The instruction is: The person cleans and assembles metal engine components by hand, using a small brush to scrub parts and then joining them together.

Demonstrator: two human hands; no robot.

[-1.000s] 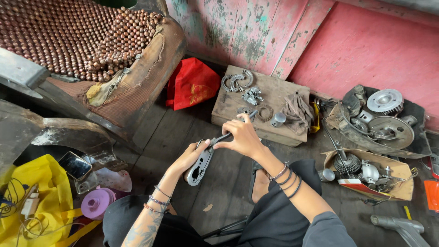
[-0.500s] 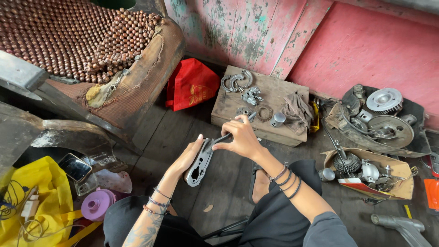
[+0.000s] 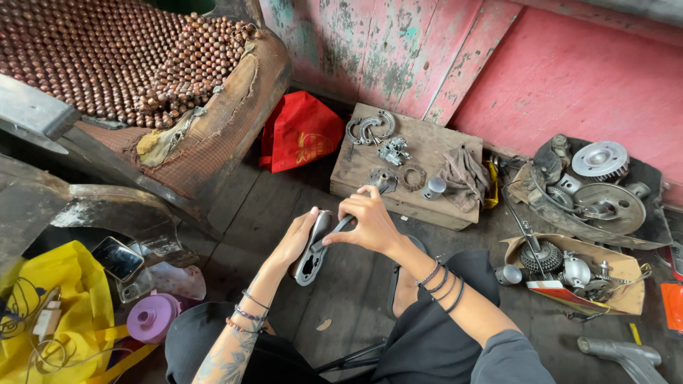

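My left hand (image 3: 297, 238) grips a flat grey metal engine cover (image 3: 311, 257) from its left side, holding it upright over the wooden floor. My right hand (image 3: 367, 222) is closed around a dark slim hand tool (image 3: 340, 226) whose tip meets the upper part of the cover. Both wrists wear several bracelets. The tool's far end is hidden inside my fist.
A wooden board (image 3: 420, 160) ahead carries small metal parts and a grey rag (image 3: 464, 174). A red cloth bag (image 3: 299, 131) lies to its left. Gears fill a cardboard tray (image 3: 626, 274) at right. A beaded seat (image 3: 107, 67), yellow bag (image 3: 43, 320), phone (image 3: 117, 258) sit left.
My hands and the cover sit slightly lower and closer to me than before; the right hand has shifted a little along the tool. Everything else is unchanged.
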